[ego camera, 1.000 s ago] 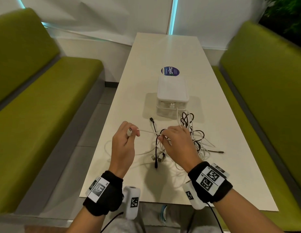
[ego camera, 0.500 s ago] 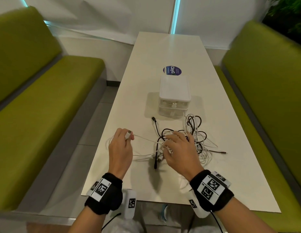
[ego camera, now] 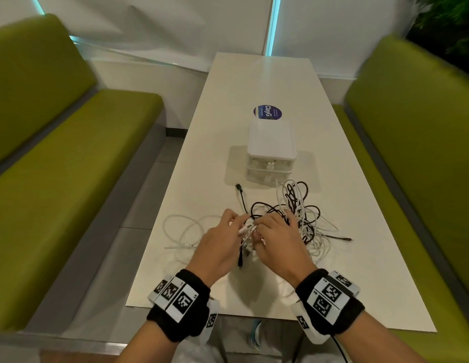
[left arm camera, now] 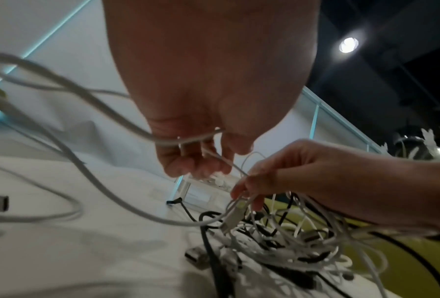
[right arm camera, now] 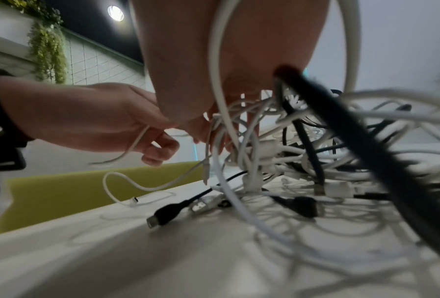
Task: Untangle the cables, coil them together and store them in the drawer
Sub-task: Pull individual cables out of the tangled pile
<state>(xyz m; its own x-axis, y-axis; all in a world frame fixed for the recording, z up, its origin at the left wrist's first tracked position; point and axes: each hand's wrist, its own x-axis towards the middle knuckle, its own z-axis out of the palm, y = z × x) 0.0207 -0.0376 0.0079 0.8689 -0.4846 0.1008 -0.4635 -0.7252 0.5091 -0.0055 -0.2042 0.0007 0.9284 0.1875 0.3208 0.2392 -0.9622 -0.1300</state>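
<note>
Close to the tabletop's (ego camera: pixel 175 284) near edge, both hands meet over the cables (ego camera: pixel 301 221). Left hand (ego camera: pixel 217 247) pinches a thin white cable (left arm camera: pixel 60 84) between thumb and fingers, its slack looping toward the left edge. Right hand (ego camera: pixel 278 247) grips several white strands at the tangle, fingers curled. Beyond, black and white cables lie heaped right of centre. Farther off, mid-tabletop, stands the drawer unit (ego camera: pixel 271 150), closed, with a round sticker (ego camera: pixel 268 112) behind it.
</note>
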